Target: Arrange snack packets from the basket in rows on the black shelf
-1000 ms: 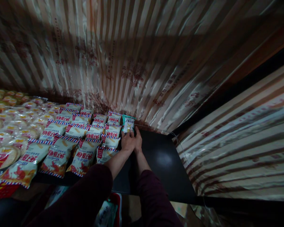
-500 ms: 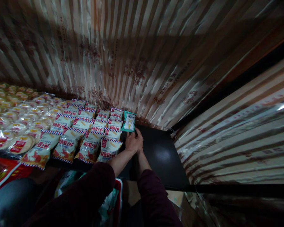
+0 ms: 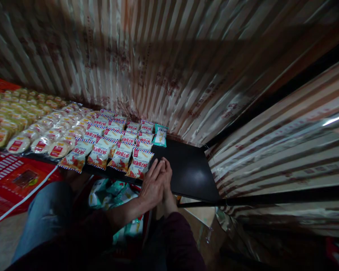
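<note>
A striped sheet (image 3: 169, 79) hangs behind a black shelf (image 3: 193, 171) bearing rows of white packets (image 3: 122, 155); near its front edge the person's left hand (image 3: 152, 188), fingers outstretched, meets the right hand (image 3: 167, 178), whose finger spread cannot be told, while the teal packet (image 3: 160, 136) lies beyond, beside the back row.

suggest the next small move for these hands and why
Perhaps reach down to the teal packs below: the left hand and right hand touch, with no pack showing, and only one teal pack is on the shelf, beside white packs.
</note>
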`<state>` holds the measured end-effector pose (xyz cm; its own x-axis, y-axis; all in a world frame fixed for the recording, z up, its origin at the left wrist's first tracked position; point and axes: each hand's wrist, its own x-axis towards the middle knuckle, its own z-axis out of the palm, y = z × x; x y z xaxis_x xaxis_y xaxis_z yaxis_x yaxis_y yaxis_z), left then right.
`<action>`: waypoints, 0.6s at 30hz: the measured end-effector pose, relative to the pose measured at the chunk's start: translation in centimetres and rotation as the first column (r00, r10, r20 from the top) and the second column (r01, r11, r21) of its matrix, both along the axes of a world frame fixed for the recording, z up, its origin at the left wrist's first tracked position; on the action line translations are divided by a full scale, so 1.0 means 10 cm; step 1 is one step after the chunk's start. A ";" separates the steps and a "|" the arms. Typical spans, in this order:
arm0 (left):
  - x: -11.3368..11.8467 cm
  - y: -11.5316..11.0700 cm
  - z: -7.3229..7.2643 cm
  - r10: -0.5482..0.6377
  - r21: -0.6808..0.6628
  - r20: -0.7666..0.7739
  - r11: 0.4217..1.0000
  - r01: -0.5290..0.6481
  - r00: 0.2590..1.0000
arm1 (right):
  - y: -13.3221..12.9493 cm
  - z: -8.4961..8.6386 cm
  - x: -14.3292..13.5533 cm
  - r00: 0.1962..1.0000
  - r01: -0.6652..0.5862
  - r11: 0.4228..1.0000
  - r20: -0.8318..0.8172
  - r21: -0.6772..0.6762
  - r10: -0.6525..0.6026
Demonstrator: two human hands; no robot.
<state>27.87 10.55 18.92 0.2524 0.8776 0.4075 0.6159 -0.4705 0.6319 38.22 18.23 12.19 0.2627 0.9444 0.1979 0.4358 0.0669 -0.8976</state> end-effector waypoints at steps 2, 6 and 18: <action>-0.19 -0.16 -0.13 0.095 0.042 -0.084 0.995 -0.092 0.992 | -0.11 0.02 -0.11 0.999 0.020 0.999 -0.031 -0.028 -0.021; -0.47 -0.24 -0.36 0.260 0.064 -0.204 0.965 -0.253 0.944 | -0.20 0.06 -0.35 0.999 0.010 0.999 -0.034 -0.050 -0.012; -0.69 -0.20 -0.50 0.233 0.068 -0.246 0.973 -0.223 0.941 | -0.22 0.07 -0.59 0.998 -0.043 0.997 0.044 -0.066 0.046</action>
